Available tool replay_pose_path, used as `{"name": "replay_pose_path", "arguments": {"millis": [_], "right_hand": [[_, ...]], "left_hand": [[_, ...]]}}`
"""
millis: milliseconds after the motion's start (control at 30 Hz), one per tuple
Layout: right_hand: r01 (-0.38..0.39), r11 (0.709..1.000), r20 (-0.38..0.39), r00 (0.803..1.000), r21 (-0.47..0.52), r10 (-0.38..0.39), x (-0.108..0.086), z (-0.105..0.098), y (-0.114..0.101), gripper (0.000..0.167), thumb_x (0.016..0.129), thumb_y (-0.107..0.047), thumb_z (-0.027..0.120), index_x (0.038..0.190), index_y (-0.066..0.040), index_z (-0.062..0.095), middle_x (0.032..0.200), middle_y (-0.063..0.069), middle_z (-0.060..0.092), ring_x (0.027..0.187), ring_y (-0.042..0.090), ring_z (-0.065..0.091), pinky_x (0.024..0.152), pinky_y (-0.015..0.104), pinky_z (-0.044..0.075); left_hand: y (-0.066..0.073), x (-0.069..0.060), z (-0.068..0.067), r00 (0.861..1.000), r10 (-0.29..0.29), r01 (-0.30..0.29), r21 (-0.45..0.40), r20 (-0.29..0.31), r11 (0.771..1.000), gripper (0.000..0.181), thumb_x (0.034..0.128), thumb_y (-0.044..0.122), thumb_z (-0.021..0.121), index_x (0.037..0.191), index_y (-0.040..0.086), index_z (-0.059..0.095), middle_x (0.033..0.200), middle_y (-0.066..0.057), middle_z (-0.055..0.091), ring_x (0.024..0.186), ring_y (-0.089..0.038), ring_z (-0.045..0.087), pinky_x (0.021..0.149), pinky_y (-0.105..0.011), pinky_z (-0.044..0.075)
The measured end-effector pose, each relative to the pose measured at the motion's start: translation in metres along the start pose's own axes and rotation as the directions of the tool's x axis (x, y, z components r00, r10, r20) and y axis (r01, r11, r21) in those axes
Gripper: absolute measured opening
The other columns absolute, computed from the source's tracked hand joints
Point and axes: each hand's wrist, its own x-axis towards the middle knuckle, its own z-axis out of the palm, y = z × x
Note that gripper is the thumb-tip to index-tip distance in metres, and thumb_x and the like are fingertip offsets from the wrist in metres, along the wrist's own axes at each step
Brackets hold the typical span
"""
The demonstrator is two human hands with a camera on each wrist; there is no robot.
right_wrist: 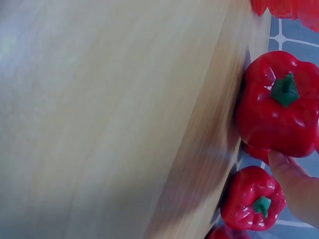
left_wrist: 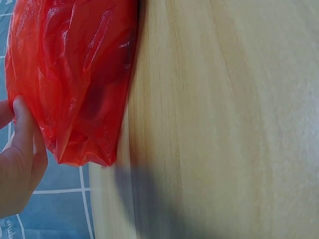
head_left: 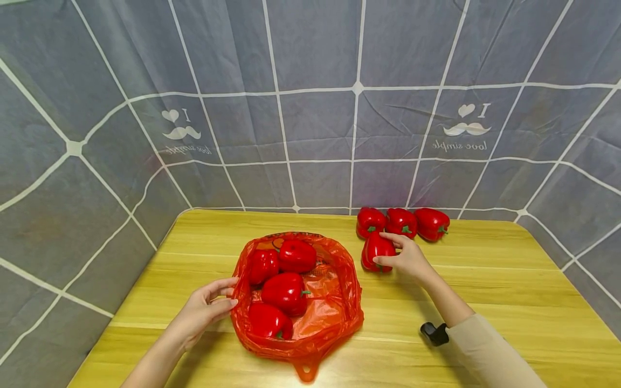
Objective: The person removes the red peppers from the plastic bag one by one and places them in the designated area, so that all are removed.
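Observation:
A red plastic bag [head_left: 325, 345] stands with its mouth spread wide, and several red bell peppers [head_left: 285, 293] lie inside it. At the bag's left side, my left hand [head_left: 206, 310] touches the plastic with its thumb and fingertips; the left wrist view shows the thumb against the bag [left_wrist: 75, 74]. My right hand [head_left: 405, 258] grips a red bell pepper [head_left: 375, 252] from its right side, thumb in front and fingers behind. In the right wrist view this bell pepper [right_wrist: 279, 119] shows its green stem. Whether it touches the table is hard to tell.
Three more red bell peppers, the middle one [head_left: 401, 222] among them, lie in a row at the table's back edge. A black object [head_left: 434, 334] is by the right sleeve. A grey curtain [head_left: 320, 129] with white lines hangs behind the wooden table [head_left: 485, 280].

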Motion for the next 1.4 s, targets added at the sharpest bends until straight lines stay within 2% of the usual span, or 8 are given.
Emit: {"name": "replay_pose_path", "arguments": {"millis": [133,567,767,933,1267,1400], "right_hand": [[-0.001,1.0,0.001,1.0,0.03,0.001,0.001,0.0,0.002,0.065,0.075,-0.018,0.078,0.132,-0.001,0.05,0.122,0.027,0.053,0.103,0.037,0.055,0.083,0.041,0.05],[0.006,0.999,0.001,1.0,0.048,-0.006,0.002,-0.003,0.0,0.063,0.077,-0.019,0.076,0.131,0.0,0.05,0.125,0.025,0.052,0.109,0.038,0.049,0.081,0.038,0.05],[0.053,0.997,-0.001,0.999,0.056,-0.053,0.0,-0.008,-0.004,0.061,0.079,-0.016,0.073,0.132,0.003,0.048,0.131,0.023,0.048,0.113,0.04,0.046,0.087,0.045,0.047],[0.082,0.995,-0.011,0.997,0.063,-0.082,-0.001,-0.011,-0.008,0.06,0.078,-0.014,0.073,0.13,0.005,0.049,0.128,0.025,0.05,0.112,0.041,0.048,0.088,0.049,0.046],[0.109,0.992,0.002,0.994,0.068,-0.11,-0.007,-0.016,-0.018,0.059,0.078,-0.014,0.073,0.129,0.005,0.05,0.124,0.026,0.052,0.111,0.041,0.049,0.084,0.045,0.05],[0.12,0.989,0.019,0.992,0.08,-0.122,-0.01,-0.014,-0.025,0.058,0.077,-0.014,0.075,0.128,0.003,0.052,0.125,0.023,0.052,0.113,0.039,0.048,0.088,0.048,0.047]], "left_hand": [[0.0,0.0,0.0,1.0,0.007,-0.007,0.004,0.009,1.0,0.057,0.0866,0.002,0.06,0.134,-0.015,0.033,0.101,-0.006,0.051,0.083,-0.006,0.059,0.076,-0.024,0.053],[0.0,-0.001,0.0,1.0,0.012,-0.012,0.002,0.013,1.0,0.057,0.0867,0.001,0.06,0.134,-0.015,0.032,0.102,-0.007,0.051,0.084,-0.007,0.06,0.077,-0.024,0.053],[0.0,-0.001,0.0,1.0,0.01,-0.01,-0.001,0.014,1.0,0.057,0.087,0.002,0.06,0.134,-0.015,0.033,0.102,-0.007,0.051,0.084,-0.007,0.06,0.076,-0.024,0.053],[0.0,0.0,0.0,1.0,0.005,-0.005,-0.006,0.011,1.0,0.057,0.0872,0.002,0.059,0.134,-0.014,0.033,0.102,-0.007,0.051,0.084,-0.007,0.059,0.076,-0.023,0.053],[0.0,0.0,0.002,1.0,-0.013,0.013,-0.009,-0.015,1.0,0.055,0.0868,0.0,0.059,0.134,-0.013,0.035,0.102,-0.007,0.051,0.084,-0.007,0.059,0.076,-0.023,0.052],[0.0,0.0,0.002,1.0,-0.008,0.008,0.003,-0.013,1.0,0.055,0.087,0.0,0.059,0.135,-0.012,0.035,0.102,-0.007,0.051,0.084,-0.007,0.059,0.076,-0.024,0.052]]}}
